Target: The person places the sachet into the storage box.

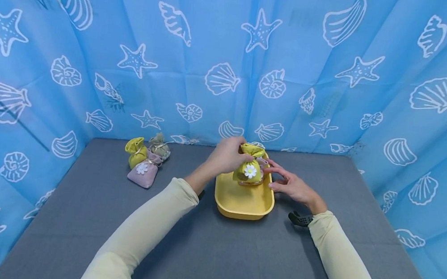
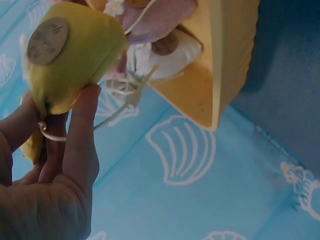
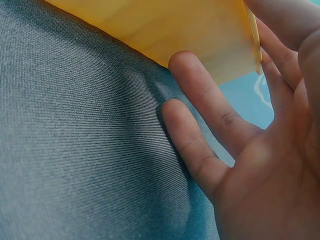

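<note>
Blue sea-print curtain (image 1: 226, 23) behind, grey table (image 1: 216, 255) below, and the left hand (image 1: 227, 155) has its fingers curled round the neck of a yellow-green pouch (image 1: 249, 171), over the yellow tray (image 1: 242, 199) by the middle of the table's far edge! Right hand (image 1: 293, 186) at the tray's right wall, fingers spread, no hold I can make out. Best play, I'd say: pinch the neck firmly, keep clear of the pink pouch (image 2: 162, 22) behind, steady that wall.
</note>
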{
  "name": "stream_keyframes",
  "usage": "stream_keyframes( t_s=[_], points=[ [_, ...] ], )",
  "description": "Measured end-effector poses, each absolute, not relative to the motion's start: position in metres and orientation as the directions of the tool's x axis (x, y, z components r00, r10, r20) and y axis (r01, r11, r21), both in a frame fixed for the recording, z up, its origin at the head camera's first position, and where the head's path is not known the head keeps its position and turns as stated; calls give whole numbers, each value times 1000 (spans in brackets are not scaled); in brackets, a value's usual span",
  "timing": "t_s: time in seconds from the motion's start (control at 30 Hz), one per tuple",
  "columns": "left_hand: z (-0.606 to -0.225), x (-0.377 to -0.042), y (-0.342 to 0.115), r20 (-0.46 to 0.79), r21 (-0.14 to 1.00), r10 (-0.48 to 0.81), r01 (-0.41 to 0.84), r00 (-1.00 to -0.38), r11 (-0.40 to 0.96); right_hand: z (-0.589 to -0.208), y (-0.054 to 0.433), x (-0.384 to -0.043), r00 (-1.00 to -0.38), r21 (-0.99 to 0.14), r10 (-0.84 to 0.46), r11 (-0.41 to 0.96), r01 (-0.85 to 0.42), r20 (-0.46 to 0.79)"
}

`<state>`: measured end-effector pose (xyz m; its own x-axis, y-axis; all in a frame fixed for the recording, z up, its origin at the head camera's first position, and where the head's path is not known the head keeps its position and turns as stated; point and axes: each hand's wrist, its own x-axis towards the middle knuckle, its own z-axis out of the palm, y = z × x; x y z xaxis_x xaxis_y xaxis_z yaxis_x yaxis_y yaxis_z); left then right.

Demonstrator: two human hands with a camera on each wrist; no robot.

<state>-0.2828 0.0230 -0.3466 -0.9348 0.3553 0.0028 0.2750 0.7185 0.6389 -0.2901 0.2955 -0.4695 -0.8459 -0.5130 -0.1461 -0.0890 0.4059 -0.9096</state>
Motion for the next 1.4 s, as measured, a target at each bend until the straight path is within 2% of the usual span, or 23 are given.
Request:
stream_keyframes(
  t_s=[0.33,0.63,0.87,1.13,1.4],
  points=[
    [-357,-287,51,-154,465,383,275,-911,842,-470,297,-289,-849,-911,-509,403,-88,-143],
    [-368,-289,67,-225,427,412,291,-883,856,-471,298,-289,-859,-892,-495,437,-114,-133],
    [-377,-293,77,-344,442,429,259,-835,859,-471,300,-288,-851,-906,-510,409,-111,-125],
    [-383,-292,83,-282,390,471,348,-836,853,-470,297,-289,-844,-915,-525,385,-120,-110],
    [-382,-292,82,-325,423,434,282,-840,862,-472,297,-290,-843,-914,-528,385,-131,-102]
  ],
)
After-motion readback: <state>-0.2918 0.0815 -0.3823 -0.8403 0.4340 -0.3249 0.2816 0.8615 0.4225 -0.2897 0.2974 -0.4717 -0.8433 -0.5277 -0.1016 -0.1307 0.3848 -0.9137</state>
